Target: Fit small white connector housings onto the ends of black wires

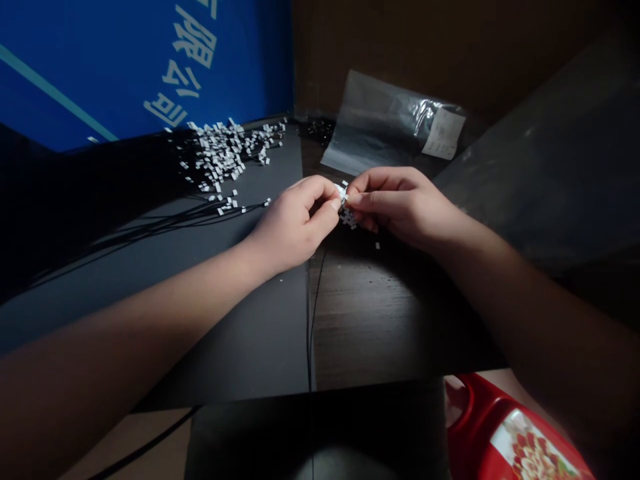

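1. White connector pieces (343, 203), tiny rectangular ones, sit bunched between the two hands, right above the seam where a dark mat meets a wood-grain tabletop.
2. Left hand (295, 223): clenched loosely, fingers curled inward, with the fingertips (330, 205) pressed on the bunch from the left, grasping it.
3. Right hand (400, 207): thumb and forefinger reach in from the right and pinch the same bunch, the other fingers folded beneath. Which single piece each hand grips is too small to tell.
4. One loose white piece (377, 245) lies on the wood-grain tabletop (380, 313), just beside the right hand.
5. A much larger heap of white connectors (220, 157) lies on the dark mat (165, 313), up and to the left of the hands. Thin black wires (150, 223) fan out from it to the left, and a single black wire (316, 313) runs down past the hands and over the table's front edge.
6. Behind the hands are a transparent plastic bag (375, 127) with a white label (443, 133) and a small clump of dark bits (320, 130). Beyond those stand a blue panel printed with white characters (100, 67) and a brown cardboard wall (400, 47).
7. Below the table at the lower right sits a red plastic object with a flower print (520, 433) — what it is cannot be told from this view.
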The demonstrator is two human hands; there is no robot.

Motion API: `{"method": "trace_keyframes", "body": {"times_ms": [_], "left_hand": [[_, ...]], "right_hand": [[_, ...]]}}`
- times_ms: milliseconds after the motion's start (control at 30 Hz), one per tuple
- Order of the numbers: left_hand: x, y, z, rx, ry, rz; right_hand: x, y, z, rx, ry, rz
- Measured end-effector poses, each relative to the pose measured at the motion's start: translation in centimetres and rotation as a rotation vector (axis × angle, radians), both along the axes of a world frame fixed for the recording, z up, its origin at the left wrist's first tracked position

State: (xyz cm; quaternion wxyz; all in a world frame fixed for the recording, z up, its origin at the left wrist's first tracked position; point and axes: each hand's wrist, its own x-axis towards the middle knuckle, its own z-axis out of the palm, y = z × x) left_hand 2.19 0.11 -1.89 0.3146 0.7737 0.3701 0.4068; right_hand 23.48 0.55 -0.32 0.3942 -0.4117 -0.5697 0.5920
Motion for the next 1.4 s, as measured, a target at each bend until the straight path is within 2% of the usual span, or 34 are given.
{"method": "trace_keyframes", "body": {"times_ms": [867, 1400], "left_hand": [[-0.03, -0.20, 0.16, -0.007, 0.018, -0.002], [-0.01, -0.38, 0.33, -0.022, 0.049, -0.010]], "right_hand": [[-0.26, -0.29, 0.51, 0.034, -0.062, -0.025], [0.54, -0.31, 0.76, 0.088, -0.145, 0.045]]}}
